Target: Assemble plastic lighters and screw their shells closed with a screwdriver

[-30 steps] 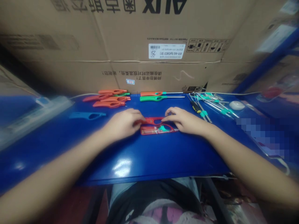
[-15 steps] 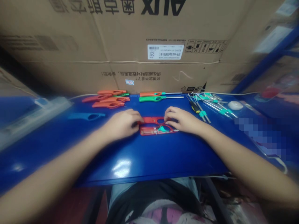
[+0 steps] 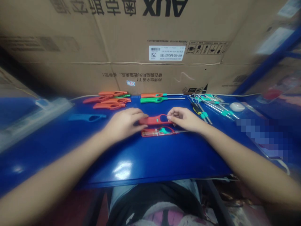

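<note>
Between my hands is a red lighter casing half (image 3: 154, 120), its smooth outer side facing up. My left hand (image 3: 128, 123) pinches its broad end between thumb and fingers. At the slim end, past the finger hole, my right hand (image 3: 182, 119) grips it with thumb and fingertips closed. Just in front of it on the table lies the other red casing half (image 3: 145, 134). Inside this one sit a clear part, a green trigger (image 3: 162, 130) and a metal rod reaching out to the right.
Several orange and red lighter casings (image 3: 113, 102) lie at the back left, near a blue casing (image 3: 88, 117). Two long-nosed lighters (image 3: 154, 99) lie at the back middle. Metal rods with green parts (image 3: 221, 108) and a screwdriver (image 3: 196, 108) are at the right. A cardboard wall (image 3: 127, 47) stands behind.
The red casing half was lying inner side up behind the filled half. Both hands have lifted and turned it over, so its outer side now shows.
</note>
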Available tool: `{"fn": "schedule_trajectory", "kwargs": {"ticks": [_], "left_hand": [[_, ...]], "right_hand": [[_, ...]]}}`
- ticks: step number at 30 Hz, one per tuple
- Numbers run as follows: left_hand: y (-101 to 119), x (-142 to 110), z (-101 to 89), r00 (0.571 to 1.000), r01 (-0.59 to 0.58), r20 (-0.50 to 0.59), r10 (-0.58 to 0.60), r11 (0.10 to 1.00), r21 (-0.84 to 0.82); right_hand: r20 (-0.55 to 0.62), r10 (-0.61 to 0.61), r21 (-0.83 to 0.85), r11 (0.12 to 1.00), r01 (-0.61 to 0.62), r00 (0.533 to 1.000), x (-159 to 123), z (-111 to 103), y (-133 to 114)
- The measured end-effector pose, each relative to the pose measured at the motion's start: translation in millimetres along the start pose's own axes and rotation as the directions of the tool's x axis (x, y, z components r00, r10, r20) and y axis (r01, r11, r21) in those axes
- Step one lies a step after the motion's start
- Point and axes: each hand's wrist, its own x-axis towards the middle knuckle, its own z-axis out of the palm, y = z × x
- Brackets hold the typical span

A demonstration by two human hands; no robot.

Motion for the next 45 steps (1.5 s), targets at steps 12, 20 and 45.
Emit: {"fn": "schedule_trajectory", "kwargs": {"ticks": [12, 20, 45], "left_hand": [[1, 1, -3.6, 0.986, -0.064, 0.138, 0.091, 0.98, -0.187], [3, 0, -4.3, 0.968, -0.11, 0.21, 0.14, 0.983, -0.15], [7, -1, 0.5, 0.965, -0.101, 0.233, 0.117, 0.992, -0.079]], "right_hand": [[0.209, -0.218, -0.356, 0.891, 0.282, 0.953, -12, -7, -11], [0.293, -0.339, -0.404, 0.803, 0.437, 0.894, -11, -3, -11], [0.341, -0.293, -0.47, 0.769, 0.432, 0.893, -12, -1, -11]]}}
